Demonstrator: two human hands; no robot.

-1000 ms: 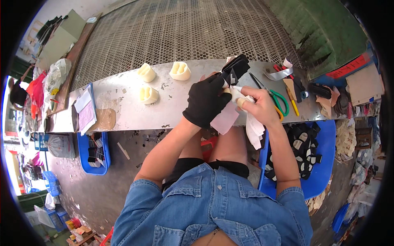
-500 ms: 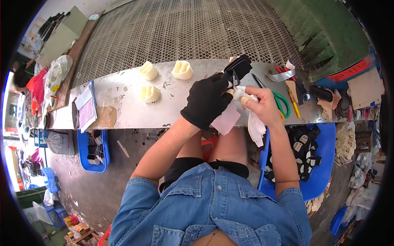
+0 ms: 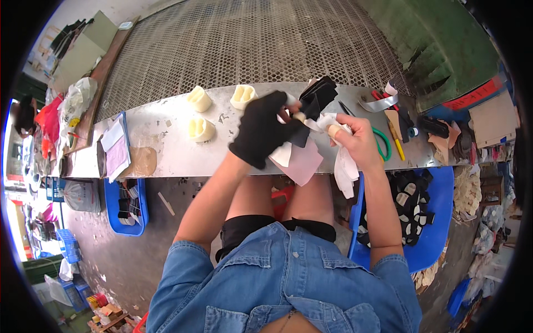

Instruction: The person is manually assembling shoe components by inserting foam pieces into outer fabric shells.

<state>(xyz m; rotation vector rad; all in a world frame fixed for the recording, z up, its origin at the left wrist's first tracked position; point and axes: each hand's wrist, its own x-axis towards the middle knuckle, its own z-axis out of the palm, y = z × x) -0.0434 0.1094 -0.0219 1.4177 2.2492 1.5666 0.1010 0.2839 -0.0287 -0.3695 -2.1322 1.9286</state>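
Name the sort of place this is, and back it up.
Most likely a small workshop for hand piecework: a worn metal workbench, green-handled scissors lying on it, and a blue bin heaped with black pieces. What is made here, I cannot tell.

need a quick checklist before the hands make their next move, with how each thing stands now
1. Right hand has hold of the white strips: ok, bunched in its fingers.
2. Left hand, in a black glove, has a firm grip: cannot tell, the glove hides it.
3. Green-handled scissors out of both hands: ok, lying on the bench.
4. Pink sheet wholly over the bench: not ok, its lower corner shows past the front edge.
5. Nearest cream block clear of the glove: cannot tell, they overlap in view.
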